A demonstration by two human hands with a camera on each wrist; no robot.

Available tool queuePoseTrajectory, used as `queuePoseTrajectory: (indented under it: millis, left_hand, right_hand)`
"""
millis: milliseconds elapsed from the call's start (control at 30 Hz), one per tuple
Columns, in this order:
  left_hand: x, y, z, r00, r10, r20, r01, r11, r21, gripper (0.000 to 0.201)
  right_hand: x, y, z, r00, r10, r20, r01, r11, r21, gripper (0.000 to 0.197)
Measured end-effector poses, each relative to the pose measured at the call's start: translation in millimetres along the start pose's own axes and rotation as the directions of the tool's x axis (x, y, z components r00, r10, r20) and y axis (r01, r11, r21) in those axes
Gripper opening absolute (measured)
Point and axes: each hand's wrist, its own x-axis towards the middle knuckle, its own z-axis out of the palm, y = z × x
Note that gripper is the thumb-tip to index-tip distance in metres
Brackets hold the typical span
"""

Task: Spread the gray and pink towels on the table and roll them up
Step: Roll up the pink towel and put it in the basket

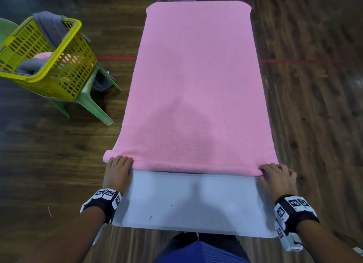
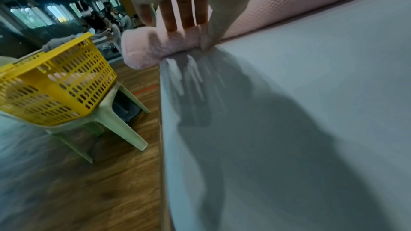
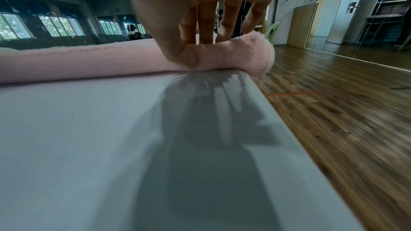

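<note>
A pink towel (image 1: 196,86) lies spread along the white table (image 1: 196,200), its near end turned into a thin roll (image 2: 144,50) across the table's width. My left hand (image 1: 119,163) holds the roll's left end, fingers (image 2: 184,18) over the top and thumb against the near side. My right hand (image 1: 275,173) grips the right end (image 3: 251,53) the same way, fingers (image 3: 206,24) draped over it. A gray towel (image 1: 49,29) hangs over the rim of a yellow basket (image 1: 59,66) at the left.
The basket (image 2: 62,80) sits on a green plastic chair (image 1: 88,103) left of the table and holds more gray and pink cloth. Bare table (image 3: 89,129) runs from the roll to the near edge. Wooden floor lies on both sides.
</note>
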Motion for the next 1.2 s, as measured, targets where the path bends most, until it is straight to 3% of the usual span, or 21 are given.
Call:
queuePoseTrajectory:
  millis: [133,300,500,700,833,900,967,1033,1100,1200]
  left_hand:
    - [21.6,3.2,-18.1,0.991,-0.052,0.125,0.046,0.998,0.053,0.019]
    - [47.9,6.3,-30.0,0.991,-0.122,0.052,0.124,0.992,-0.031,0.018]
    - [47.9,11.6,-12.4,0.996,-0.089,0.031,0.094,0.975,-0.201,0.024]
    - [17.1,17.6,-7.6,0.999,-0.016,0.032,0.021,0.986,-0.164,0.032]
    - [-17.2,15.1,-5.8,0.997,0.017,0.082,-0.009,0.995,-0.097,0.030]
    - [-39.7,13.9,-2.7,0.995,0.070,0.067,-0.066,0.996,-0.054,0.018]
    - [-60.8,11.3,0.4,0.993,0.089,0.076,-0.087,0.996,-0.033,0.026]
    - [-78.9,10.1,2.7,0.990,0.092,0.104,-0.091,0.996,-0.011,0.033]
    - [-94.3,11.7,-1.2,0.983,0.108,0.148,-0.110,0.994,0.010,0.033]
    - [-107.1,10.8,0.7,0.982,0.090,0.167,-0.092,0.996,0.007,0.030]
  right_hand:
    - [31.9,-6.0,-14.9,0.983,0.059,0.174,-0.048,0.997,-0.064,0.016]
    - [49.6,-4.0,-17.7,0.999,0.006,0.035,-0.008,0.998,0.060,0.016]
    - [37.2,-1.3,6.5,0.991,-0.128,0.047,0.117,0.976,0.184,0.040]
    - [10.7,7.3,18.5,0.996,-0.057,0.075,0.032,0.955,0.294,0.038]
    - [-25.6,13.9,23.5,0.998,-0.010,0.069,-0.010,0.958,0.285,0.042]
    - [-46.9,19.1,26.7,0.999,-0.009,0.051,-0.006,0.961,0.275,0.040]
    - [-69.6,21.5,28.4,1.000,-0.009,0.027,0.002,0.964,0.267,0.036]
    - [-92.4,21.6,26.8,1.000,-0.025,-0.015,0.027,0.972,0.232,0.029]
    - [-107.6,23.1,24.0,0.997,-0.066,-0.027,0.070,0.984,0.161,0.036]
    - [-113.1,23.3,17.3,0.999,-0.018,0.027,0.017,0.999,0.047,0.037]
